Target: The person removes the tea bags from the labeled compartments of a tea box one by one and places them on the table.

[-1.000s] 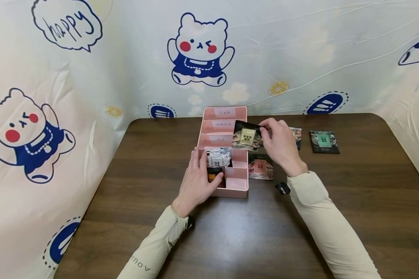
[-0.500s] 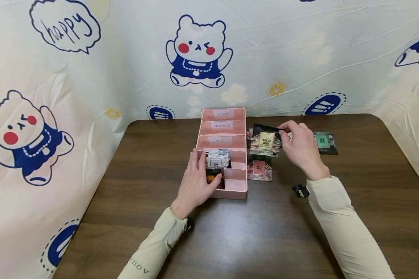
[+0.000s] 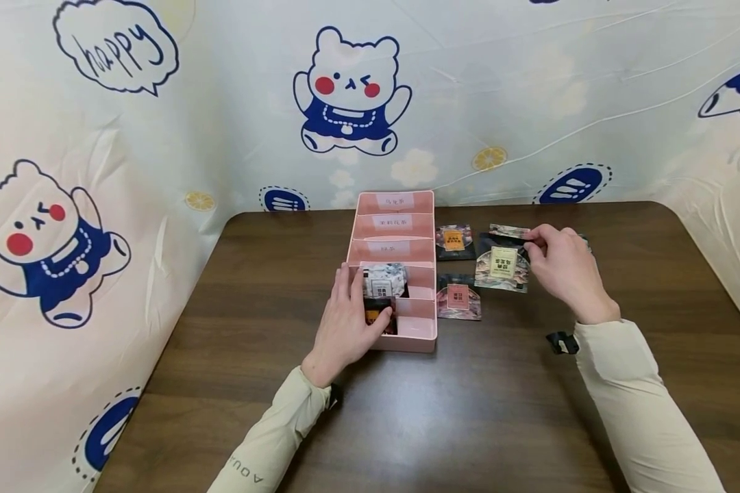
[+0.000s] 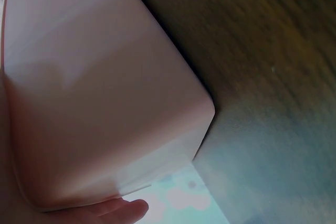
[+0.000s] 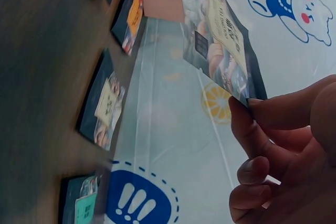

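Note:
My left hand (image 3: pixel 345 322) rests along the left rim of a pink compartment box (image 3: pixel 416 344), fingers extended and thumb reaching over the front compartment. That compartment holds a black tea sachet with an orange label (image 3: pixel 377 319); a white patterned sachet (image 3: pixel 385 281) is in the one behind. In the left wrist view the box's side wall (image 4: pixel 105 87) fills much of the frame. My right hand (image 3: pixel 570 274) pinches a black tea sachet with a pale yellow label (image 3: pixel 503 263) by its corner, right of the box. The right wrist view shows this sachet (image 5: pixel 226 38) raised off the table.
Right of the box lie an orange-labelled sachet (image 3: pixel 453 241) and a pink-labelled one (image 3: pixel 458 298). Another sachet (image 3: pixel 509 231) lies behind the held one, and a green-labelled sachet (image 5: pixel 84 208) farther right. Labelled compartments (image 3: pixel 395 222) fill the box's rear. A printed curtain (image 3: pixel 469 103) hangs behind the table.
My right hand has carried the yellow-labelled sachet rightward and slightly nearer, away from the box. The orange-labelled sachet on the table has come into sight. My left hand has stayed on the box.

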`<state>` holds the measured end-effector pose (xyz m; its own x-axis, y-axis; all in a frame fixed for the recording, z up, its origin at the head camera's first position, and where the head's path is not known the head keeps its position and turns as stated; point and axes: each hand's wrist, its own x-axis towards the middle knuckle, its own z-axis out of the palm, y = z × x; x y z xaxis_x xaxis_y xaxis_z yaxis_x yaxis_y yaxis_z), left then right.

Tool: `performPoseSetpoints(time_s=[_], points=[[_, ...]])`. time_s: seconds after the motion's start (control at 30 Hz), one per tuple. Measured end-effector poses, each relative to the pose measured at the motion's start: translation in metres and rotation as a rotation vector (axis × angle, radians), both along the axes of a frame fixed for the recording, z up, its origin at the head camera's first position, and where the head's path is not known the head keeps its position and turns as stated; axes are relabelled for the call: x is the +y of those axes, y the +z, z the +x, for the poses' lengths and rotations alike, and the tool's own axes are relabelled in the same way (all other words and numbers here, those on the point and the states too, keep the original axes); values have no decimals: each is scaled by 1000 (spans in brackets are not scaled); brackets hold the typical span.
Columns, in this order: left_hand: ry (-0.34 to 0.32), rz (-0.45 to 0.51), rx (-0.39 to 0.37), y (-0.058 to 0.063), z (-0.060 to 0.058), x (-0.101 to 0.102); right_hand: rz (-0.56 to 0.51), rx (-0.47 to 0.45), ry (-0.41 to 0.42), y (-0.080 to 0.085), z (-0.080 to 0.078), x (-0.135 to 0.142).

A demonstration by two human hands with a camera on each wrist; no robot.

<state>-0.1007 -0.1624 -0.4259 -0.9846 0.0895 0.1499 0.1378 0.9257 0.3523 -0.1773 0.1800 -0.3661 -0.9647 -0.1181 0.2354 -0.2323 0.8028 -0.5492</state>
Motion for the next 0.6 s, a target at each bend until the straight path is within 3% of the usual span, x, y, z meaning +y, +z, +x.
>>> performPoseSetpoints(time_s=[0.6], points=[[-1, 4, 1, -1, 1, 0, 122, -212, 89, -23, -4, 27]])
